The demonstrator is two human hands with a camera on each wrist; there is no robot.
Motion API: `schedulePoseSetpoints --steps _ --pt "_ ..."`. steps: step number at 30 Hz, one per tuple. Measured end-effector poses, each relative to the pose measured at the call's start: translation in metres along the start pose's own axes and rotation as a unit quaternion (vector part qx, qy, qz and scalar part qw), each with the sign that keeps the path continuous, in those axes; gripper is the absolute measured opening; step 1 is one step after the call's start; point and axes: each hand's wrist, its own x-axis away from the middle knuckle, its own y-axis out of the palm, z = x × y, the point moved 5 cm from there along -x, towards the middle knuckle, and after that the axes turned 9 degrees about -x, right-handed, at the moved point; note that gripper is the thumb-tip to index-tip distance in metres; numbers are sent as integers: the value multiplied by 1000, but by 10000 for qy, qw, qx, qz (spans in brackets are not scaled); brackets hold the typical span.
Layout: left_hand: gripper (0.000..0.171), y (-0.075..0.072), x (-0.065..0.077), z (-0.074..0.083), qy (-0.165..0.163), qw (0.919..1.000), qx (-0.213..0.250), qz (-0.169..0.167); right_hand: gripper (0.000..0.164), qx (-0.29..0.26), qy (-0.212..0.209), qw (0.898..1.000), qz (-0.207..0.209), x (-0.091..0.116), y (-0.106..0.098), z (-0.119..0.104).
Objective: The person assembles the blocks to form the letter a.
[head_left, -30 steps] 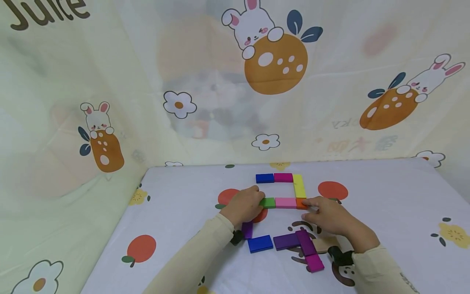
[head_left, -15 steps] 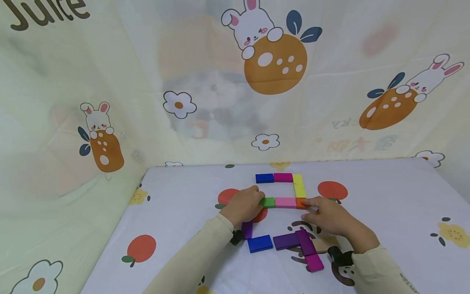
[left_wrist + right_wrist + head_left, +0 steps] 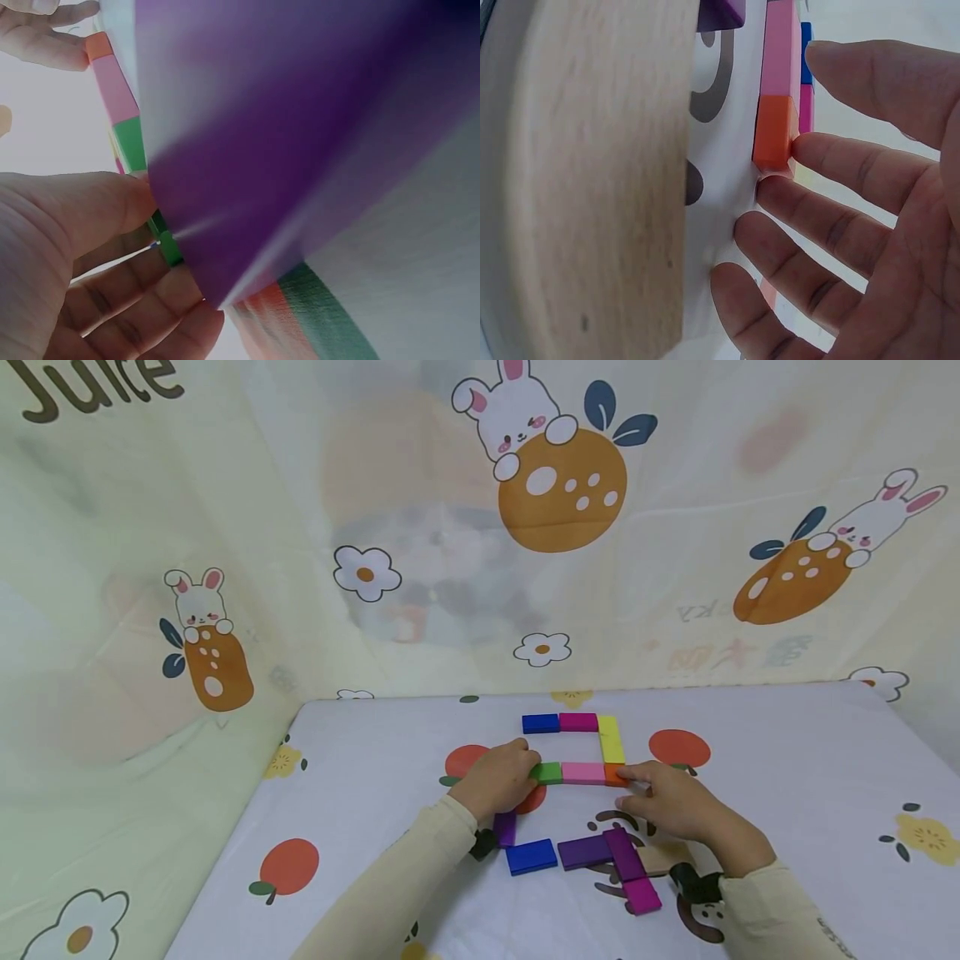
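Observation:
Toward the back of the cloth, a row holds a green block, a pink block and an orange block. At the row's left end is my left hand, thumb and fingers pinching a green block, mostly hidden by them in the left wrist view. My right hand reaches in from the right, its index fingertip touching the orange block. The other fingers of that hand spread out loosely below it. A yellow block runs back from the orange one to a magenta block and a blue block.
Nearer me lie a purple block, a blue block, a dark purple block, another purple block, a magenta block and a plain wooden block. A printed cloth covers the table, with a curtain behind.

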Motion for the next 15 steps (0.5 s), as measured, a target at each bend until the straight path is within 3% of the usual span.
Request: schedulePoseSetpoints --steps 7,11,15 --pt "35 1 4 -2 -80 9998 172 -52 61 -45 -56 10000 1 0 1 1" --pt "53 -1 14 -7 -265 9987 426 10 62 -4 -42 10000 9 0 0 2" --pt "52 -4 29 -11 -358 9971 655 152 62 22 -60 10000 29 1 0 2"
